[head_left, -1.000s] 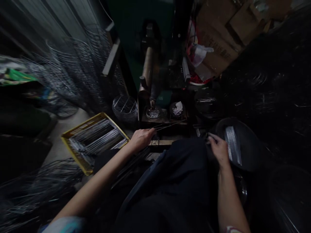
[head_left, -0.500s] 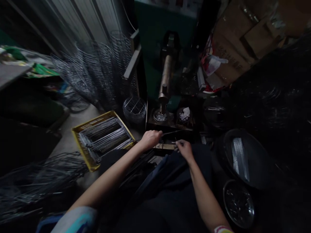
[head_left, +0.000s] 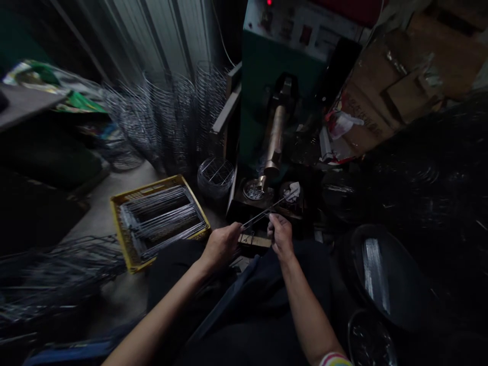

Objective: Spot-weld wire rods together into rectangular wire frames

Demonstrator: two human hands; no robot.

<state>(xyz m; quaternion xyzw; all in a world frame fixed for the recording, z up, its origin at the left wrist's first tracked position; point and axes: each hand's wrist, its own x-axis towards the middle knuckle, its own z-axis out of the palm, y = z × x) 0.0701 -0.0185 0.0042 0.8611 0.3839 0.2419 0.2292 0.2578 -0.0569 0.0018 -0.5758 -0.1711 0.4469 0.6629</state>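
Note:
My left hand [head_left: 221, 243] is closed on the near end of a thin bundle of metal wire rods [head_left: 267, 211] that slants up to the right toward the machine. My right hand [head_left: 280, 235] pinches the same rods a little further along. Both hands hover over my dark-clothed lap, just in front of a small wooden block [head_left: 254, 240]. Behind them a brass-coloured cylinder [head_left: 275, 136] of a green machine [head_left: 282, 61] points down at a small round dish of metal bits [head_left: 253, 189].
A yellow crate [head_left: 125, 254] of straight wire rods sits at the left. Stacks of wire mesh frames [head_left: 171, 117] lean behind it, with a small round wire basket [head_left: 215, 174]. A dark tub [head_left: 385, 274] holding shiny strips is at the right. Cardboard boxes [head_left: 400, 86] stand at the back right.
My right hand left the dark tub on the right and came across to the rods held by my left hand. The rods now tilt up toward the machine.

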